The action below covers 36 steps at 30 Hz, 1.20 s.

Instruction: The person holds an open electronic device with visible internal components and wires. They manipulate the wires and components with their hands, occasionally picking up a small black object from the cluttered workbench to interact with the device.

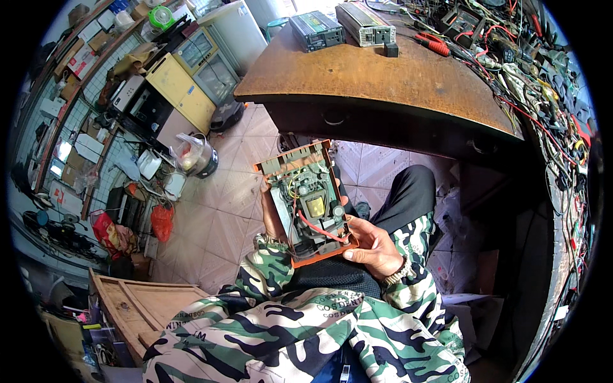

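Note:
Over my lap I hold an opened power inverter (315, 205), an orange metal case with its circuit board, yellow-wrapped transformer and a red wire showing. My left hand (271, 214) grips its left side, with most of the fingers hidden beneath the case. At the lower right corner my right hand (375, 247) is closed on the case, thumb along the near edge and fingers by the right side. The case is tilted, its open side facing up toward me.
A brown wooden desk (357, 76) stands ahead, bearing two boxy devices, one dark (317, 30) and one silver (366, 24), and a red-handled tool (433, 44). Tangled cables (511, 70) crowd the right. Loaded shelves (67, 115) line the left. A plastic bucket (199, 156) sits on the tiled floor.

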Tool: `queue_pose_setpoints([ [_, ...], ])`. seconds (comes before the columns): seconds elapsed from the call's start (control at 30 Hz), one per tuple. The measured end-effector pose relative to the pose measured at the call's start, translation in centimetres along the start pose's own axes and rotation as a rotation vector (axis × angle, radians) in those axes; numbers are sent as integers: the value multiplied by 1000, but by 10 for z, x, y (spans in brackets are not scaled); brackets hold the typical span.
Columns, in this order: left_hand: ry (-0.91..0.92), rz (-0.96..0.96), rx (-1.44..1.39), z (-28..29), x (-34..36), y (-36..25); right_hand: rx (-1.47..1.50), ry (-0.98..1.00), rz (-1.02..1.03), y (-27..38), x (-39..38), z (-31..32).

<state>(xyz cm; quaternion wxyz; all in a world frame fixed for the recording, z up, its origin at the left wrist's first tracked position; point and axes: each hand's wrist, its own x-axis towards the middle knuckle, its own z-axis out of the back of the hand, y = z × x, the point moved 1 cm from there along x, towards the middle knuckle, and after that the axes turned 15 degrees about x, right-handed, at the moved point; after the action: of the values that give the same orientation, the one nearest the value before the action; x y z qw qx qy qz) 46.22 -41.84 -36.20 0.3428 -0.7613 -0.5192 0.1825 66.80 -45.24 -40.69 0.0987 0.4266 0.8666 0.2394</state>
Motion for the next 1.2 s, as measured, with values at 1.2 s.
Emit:
queue_pose_setpoints([
  [1.2, 64, -11, -31, 5, -2, 1, -21, 18, 17, -2, 0, 0],
])
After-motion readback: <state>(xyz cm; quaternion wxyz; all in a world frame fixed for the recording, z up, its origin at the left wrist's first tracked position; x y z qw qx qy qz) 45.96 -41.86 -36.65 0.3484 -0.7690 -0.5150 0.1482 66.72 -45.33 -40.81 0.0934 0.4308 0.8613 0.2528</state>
